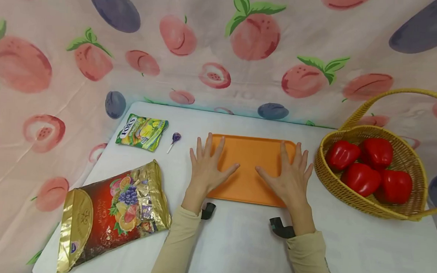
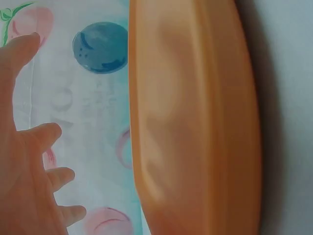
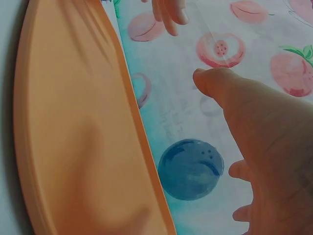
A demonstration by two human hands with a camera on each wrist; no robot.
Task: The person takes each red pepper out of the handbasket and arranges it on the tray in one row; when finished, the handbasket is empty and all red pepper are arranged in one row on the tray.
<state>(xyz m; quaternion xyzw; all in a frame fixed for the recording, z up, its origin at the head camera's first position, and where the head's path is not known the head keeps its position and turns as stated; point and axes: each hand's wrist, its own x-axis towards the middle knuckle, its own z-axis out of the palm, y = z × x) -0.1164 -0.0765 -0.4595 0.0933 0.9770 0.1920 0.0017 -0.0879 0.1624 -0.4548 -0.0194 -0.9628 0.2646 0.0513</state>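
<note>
An orange tray [image 1: 250, 171] lies on the white table, and both hands hover over its two ends with fingers spread. My left hand [image 1: 207, 169] is above the tray's left end, thumb pointing inward, holding nothing. Above the right end is my right hand [image 1: 290, 177], likewise splayed and holding nothing. In the left wrist view the tray [image 2: 195, 122] stands apart from the left fingers [image 2: 46, 134]. The right wrist view shows a gap between the tray [image 3: 73, 107] and the right thumb [image 3: 215, 83].
To the left lie a green Fox's candy bag [image 1: 142, 132], a purple lollipop [image 1: 176, 137] and a large red and gold candy bag [image 1: 114, 217]. A yellow wicker basket [image 1: 327, 181] at the right holds several red bell peppers [image 1: 362, 179]. A fruit-patterned cloth [image 1: 216, 41] hangs behind.
</note>
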